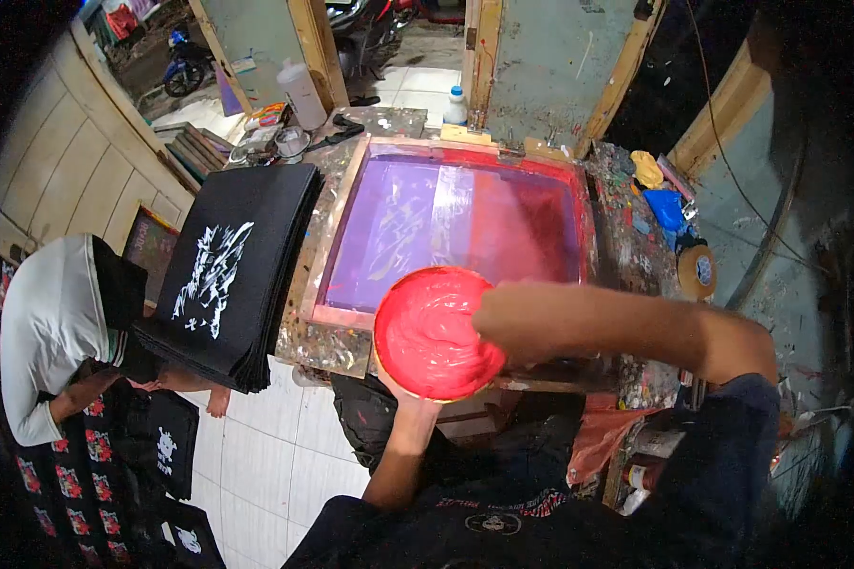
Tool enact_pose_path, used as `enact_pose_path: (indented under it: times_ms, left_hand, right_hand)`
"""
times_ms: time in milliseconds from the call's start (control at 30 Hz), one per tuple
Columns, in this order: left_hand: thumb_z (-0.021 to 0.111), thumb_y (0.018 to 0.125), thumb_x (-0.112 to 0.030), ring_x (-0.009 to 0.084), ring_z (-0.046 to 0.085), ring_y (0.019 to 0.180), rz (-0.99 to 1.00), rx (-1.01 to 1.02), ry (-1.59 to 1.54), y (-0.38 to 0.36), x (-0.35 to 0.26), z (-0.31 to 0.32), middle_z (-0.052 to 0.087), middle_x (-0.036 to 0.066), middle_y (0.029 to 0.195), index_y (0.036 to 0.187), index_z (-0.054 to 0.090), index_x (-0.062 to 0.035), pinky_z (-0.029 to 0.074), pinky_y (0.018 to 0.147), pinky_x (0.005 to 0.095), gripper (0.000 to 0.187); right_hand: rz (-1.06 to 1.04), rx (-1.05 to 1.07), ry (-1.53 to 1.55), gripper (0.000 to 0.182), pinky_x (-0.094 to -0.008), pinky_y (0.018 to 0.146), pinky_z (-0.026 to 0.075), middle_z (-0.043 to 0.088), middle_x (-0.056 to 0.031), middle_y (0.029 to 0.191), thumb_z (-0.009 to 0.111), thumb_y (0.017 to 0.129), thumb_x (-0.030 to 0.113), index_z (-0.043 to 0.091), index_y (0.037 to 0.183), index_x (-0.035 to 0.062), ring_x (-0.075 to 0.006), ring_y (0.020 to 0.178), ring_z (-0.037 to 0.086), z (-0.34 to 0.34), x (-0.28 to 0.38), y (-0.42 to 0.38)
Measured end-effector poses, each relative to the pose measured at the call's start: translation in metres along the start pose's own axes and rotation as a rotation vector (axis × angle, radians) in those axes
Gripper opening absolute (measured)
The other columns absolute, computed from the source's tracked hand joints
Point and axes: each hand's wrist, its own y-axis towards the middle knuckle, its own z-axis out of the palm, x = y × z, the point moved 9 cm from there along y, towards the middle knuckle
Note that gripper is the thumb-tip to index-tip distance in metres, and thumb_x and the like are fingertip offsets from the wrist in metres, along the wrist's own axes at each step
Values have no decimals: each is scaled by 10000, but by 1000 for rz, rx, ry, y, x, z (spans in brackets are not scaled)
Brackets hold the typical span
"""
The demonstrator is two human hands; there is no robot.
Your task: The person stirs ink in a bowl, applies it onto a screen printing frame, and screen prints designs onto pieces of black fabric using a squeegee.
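A round tub of thick red ink (pixel 436 327) is held up in front of the bench, its surface swirled. My left hand (pixel 410 410) is closed on the tub from beneath, its fingers mostly hidden. My right hand (pixel 505 321) is curled into a fist over the tub's right side; whatever it grips is hidden. Just beyond the tub lies a wood-framed printing screen (pixel 356 251), its mesh purple on the left and red on the right, with a pale strip down the middle.
A thick stack of black printed sheets (pixel 237 247) stands left of the screen. Another person (pixel 57 327) crouches at far left beside printed black pieces. The stained bench (pixel 626 256) carries a tape roll (pixel 696 272) and blue cloth (pixel 666 209) at right. Bottles (pixel 304 95) stand behind.
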Motion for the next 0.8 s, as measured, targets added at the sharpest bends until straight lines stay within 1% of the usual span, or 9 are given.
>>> enact_pose_path:
  times_ms: [100,200,233,333,433,533,567,667,800]
  left_hand:
    - [359,1040,-586,320,555,1323,9,1,-26,-7,2,-4,574,137,1451,1468,510,-93,469,1117,505,670]
    - [360,1041,-578,327,567,1308,10,-63,-27,1,7,-9,578,142,1442,1461,512,-84,484,1104,510,665]
    - [360,1042,-575,330,569,1306,9,-87,-22,4,7,-10,577,141,1441,1459,513,-83,486,1101,513,663]
    - [363,1038,-580,330,560,1315,-12,19,-25,-1,1,4,575,138,1444,1460,511,-84,473,1114,521,668]
    - [365,1034,-586,334,556,1319,-27,45,-42,-6,2,11,568,146,1450,1462,507,-83,467,1120,524,676]
    - [361,1032,-591,337,551,1328,-15,4,-6,-4,9,4,558,149,1462,1467,503,-84,461,1126,526,684]
    - [359,1031,-593,337,549,1332,-6,-11,13,-1,8,1,554,149,1467,1469,501,-85,458,1130,527,686]
    - [354,1034,-585,339,544,1340,-1,31,80,-3,5,5,548,152,1477,1481,492,-86,446,1140,527,684]
    - [348,1038,-571,348,536,1351,-62,101,-55,-9,7,19,546,156,1484,1498,479,-86,433,1151,529,681]
  right_hand:
    - [36,-239,-191,108,-492,680,598,703,-255,772,635,794,46,695,793,-44,-412,757,731,-22,-13,4]
    - [-124,-281,-175,118,-492,685,601,707,-258,787,646,813,58,712,825,-39,-407,774,736,-16,20,13]
    - [-121,-137,-134,133,-486,686,604,717,-252,808,654,822,79,711,828,-41,-389,783,743,-7,26,15]
    - [-42,-32,-46,139,-471,680,605,719,-242,801,655,803,84,695,810,-49,-368,786,748,0,4,-6]
    - [30,-123,-254,125,-460,697,608,722,-240,806,655,800,79,696,801,-38,-370,813,751,-18,-20,3]
    - [-190,-387,-261,114,-456,688,610,720,-231,788,656,824,92,701,811,-12,-365,799,753,-9,11,14]
    - [-199,-239,-322,109,-454,642,605,719,-200,764,661,826,105,688,813,1,-357,733,746,11,15,25]
    - [-172,-28,-352,112,-449,591,592,726,-165,764,667,825,130,676,801,21,-334,675,736,11,23,6]
    - [-267,-239,-739,130,-366,520,554,675,-71,686,665,813,192,665,755,75,-234,597,700,-38,29,-11]
